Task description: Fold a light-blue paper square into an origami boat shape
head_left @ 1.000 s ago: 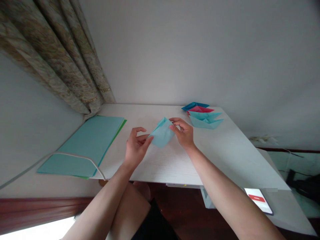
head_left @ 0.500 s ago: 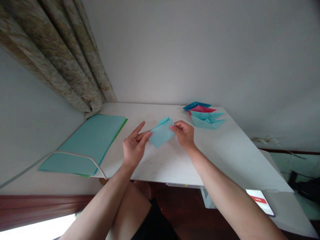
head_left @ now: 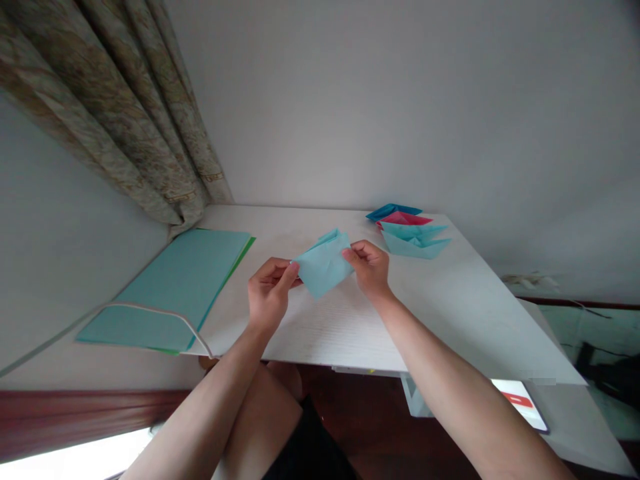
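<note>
A light blue folded paper (head_left: 324, 268) is held up over the white table, spanning the gap between my hands. My left hand (head_left: 271, 288) pinches its left corner between thumb and fingers. At the opposite side, my right hand (head_left: 369, 265) grips the right edge, thumb on the front face. Layered folds show along the paper's upper edge, and one corner points down toward me. Behind my right hand stand a light blue paper boat (head_left: 416, 244), a pink paper boat (head_left: 406, 219) and a dark blue paper boat (head_left: 393, 212) in a row.
Light blue paper sheets (head_left: 175, 283) lie at the table's left, a green edge showing beneath. A pale cable (head_left: 155, 310) crosses them. A phone (head_left: 521, 405) rests near the right front. The wall and a patterned curtain (head_left: 150, 133) border the white table (head_left: 320, 343).
The fingers of my left hand have curled in from a spread pose to a pinch on the paper's left corner. The folded paper now faces me a little more broadly.
</note>
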The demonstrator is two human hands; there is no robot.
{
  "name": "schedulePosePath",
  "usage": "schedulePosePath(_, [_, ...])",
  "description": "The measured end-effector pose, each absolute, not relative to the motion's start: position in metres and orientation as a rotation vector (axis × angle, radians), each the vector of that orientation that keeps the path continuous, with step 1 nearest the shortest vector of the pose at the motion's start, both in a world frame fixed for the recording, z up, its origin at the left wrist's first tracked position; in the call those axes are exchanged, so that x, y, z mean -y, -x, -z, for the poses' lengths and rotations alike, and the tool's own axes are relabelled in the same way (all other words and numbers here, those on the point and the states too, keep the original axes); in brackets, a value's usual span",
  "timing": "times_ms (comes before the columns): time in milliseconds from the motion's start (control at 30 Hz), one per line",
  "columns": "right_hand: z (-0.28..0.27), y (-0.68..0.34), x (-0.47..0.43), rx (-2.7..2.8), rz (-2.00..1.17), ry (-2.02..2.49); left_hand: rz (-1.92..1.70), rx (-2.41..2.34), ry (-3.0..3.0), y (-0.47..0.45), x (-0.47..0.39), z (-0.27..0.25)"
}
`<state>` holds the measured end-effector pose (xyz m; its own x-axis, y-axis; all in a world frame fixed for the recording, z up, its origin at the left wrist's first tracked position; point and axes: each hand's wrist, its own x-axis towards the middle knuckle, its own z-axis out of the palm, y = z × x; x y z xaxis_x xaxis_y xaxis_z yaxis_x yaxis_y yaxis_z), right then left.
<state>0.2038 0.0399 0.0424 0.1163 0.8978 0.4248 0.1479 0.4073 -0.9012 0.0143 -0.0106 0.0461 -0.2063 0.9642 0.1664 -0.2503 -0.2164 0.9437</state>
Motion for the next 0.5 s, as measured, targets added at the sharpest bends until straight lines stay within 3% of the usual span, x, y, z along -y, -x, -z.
schedulePosePath(500, [-0.0445, -0.2003, -0.0362, 1.451, -0.91, 1.01, -1.569, -1.197, -0.985, -0.0131, 0.0043, -0.0436])
